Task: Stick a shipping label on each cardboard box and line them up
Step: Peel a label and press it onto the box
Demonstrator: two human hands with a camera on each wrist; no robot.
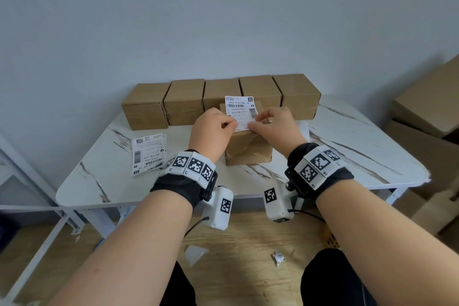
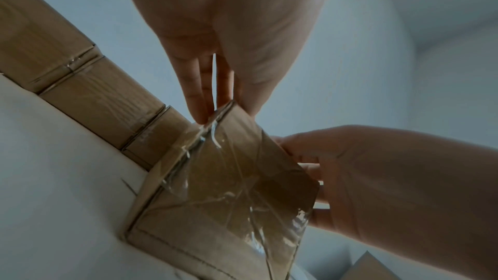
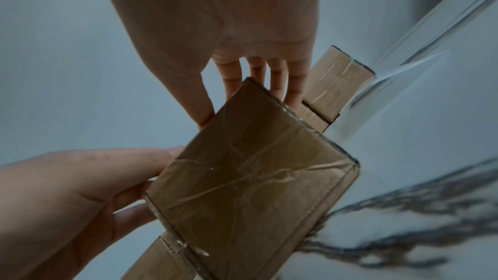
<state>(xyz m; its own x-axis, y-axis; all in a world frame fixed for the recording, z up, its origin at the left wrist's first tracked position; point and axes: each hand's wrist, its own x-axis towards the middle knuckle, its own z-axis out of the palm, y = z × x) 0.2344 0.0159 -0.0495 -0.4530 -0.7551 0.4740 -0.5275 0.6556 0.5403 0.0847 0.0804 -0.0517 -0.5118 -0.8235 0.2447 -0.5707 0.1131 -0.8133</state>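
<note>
A taped cardboard box (image 1: 248,149) stands at the middle of the white marble-look table (image 1: 360,146). A white shipping label (image 1: 239,107) lies over its top, its far end reaching past the box's far edge. My left hand (image 1: 224,125) pinches the label's near left corner and my right hand (image 1: 260,123) pinches its near right edge. In the left wrist view the left fingers (image 2: 200,101) reach the top edge of the box (image 2: 229,188). The right fingers (image 3: 275,80) reach over the box (image 3: 256,178) in the right wrist view. Several plain boxes (image 1: 185,102) stand in a row behind.
A small pile of spare labels (image 1: 148,154) lies on the table's left part. Large cardboard boxes (image 1: 427,112) are stacked at the right beyond the table. A white metal frame (image 1: 37,181) stands at the left. Paper scraps (image 1: 278,257) lie on the wooden floor.
</note>
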